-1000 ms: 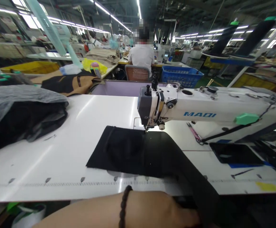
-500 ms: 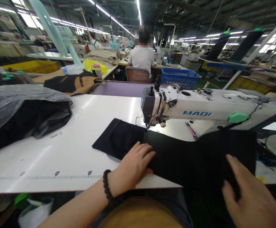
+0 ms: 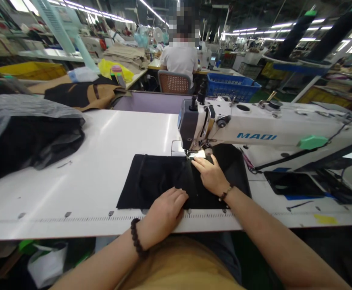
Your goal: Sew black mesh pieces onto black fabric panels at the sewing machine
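A black fabric piece (image 3: 151, 179) lies flat on the white sewing table (image 3: 112, 137), its far edge under the needle of a white sewing machine (image 3: 254, 129). My left hand (image 3: 165, 209) rests palm down on the fabric's near edge, fingers curled slightly and held together. My right hand (image 3: 210, 174) lies flat on the fabric right in front of the presser foot, fingers stretched toward the needle. Both wrists wear bead bracelets.
A heap of black cloth under grey plastic (image 3: 27, 133) sits at the table's left. A person in a white shirt (image 3: 180, 58) sits at a far workstation beside a blue basket (image 3: 233, 86). A dark tablet (image 3: 293, 184) lies right of the machine.
The fabric that hung off the table's front right has been pulled up and laid flat under the needle. My right hand came from the lower right onto it.
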